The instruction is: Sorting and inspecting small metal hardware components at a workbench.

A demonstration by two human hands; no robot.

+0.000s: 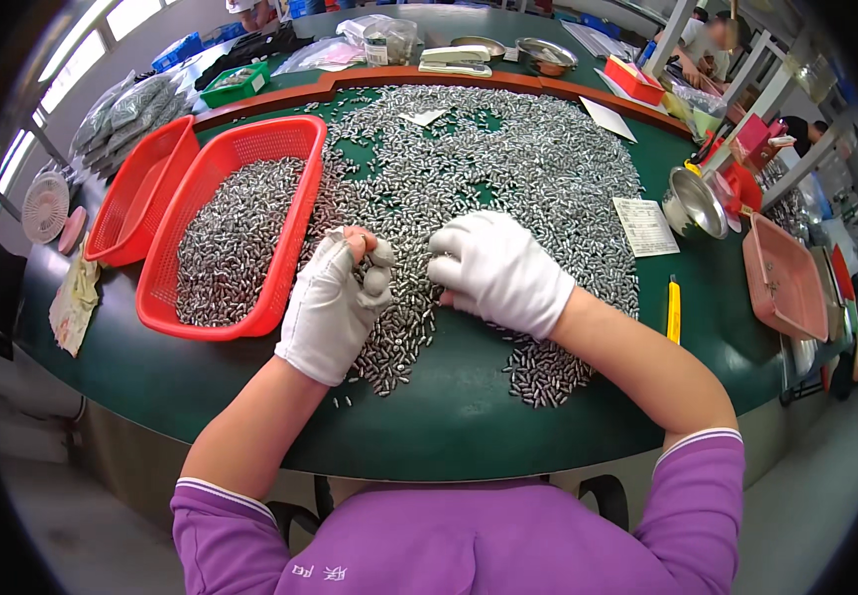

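Note:
Small silvery bullet-shaped metal pieces point(578, 188) lie spread in a thick layer over the green table point(449, 426). My left hand point(338, 302), in a white glove with the thumb tip bare, is curled above the pieces, right of the filled red basket point(302, 223). Its fingers are bent in, and anything between them is too small to make out. Over the middle of the spread, my right hand point(498, 268) wears a similar glove. Those fingers are bent down towards the pieces, with the tips partly hidden. The filled basket holds many of the same metal pieces.
Another red basket point(136, 203) stands at the left, near a stained cloth point(74, 302). On the right are a paper slip point(645, 227), a yellow cutter knife point(673, 312), a metal bowl point(695, 203) and a pink tray point(784, 278). A reddish-brown wooden border point(389, 76) runs behind the pieces.

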